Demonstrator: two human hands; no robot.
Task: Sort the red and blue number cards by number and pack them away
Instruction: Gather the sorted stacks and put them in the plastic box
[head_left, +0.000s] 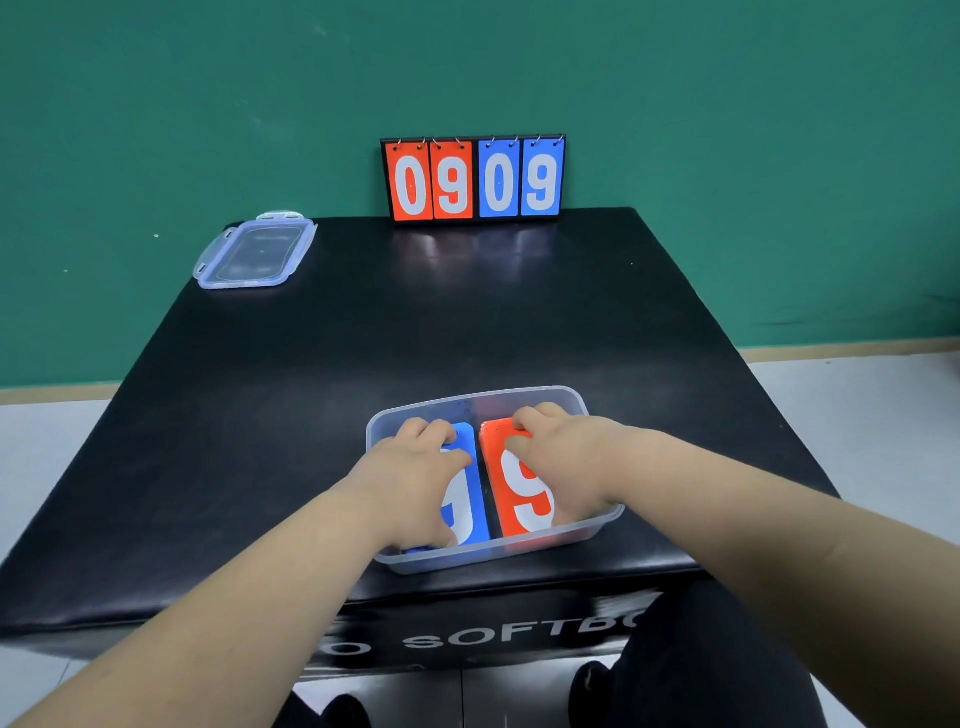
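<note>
We see a clear plastic tub (597, 525) at the black counter (363, 389) near edge; left hand (415, 467) presses blue 9 cards (475, 499), right hand (566, 462) orange-red 9 cards (511, 488), side by side inside.

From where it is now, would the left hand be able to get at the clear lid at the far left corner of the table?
Probably yes. The left hand rests on the blue cards in the clear box, and only bare black table lies between it and the lid. It looks like a long stretch, though.
</note>
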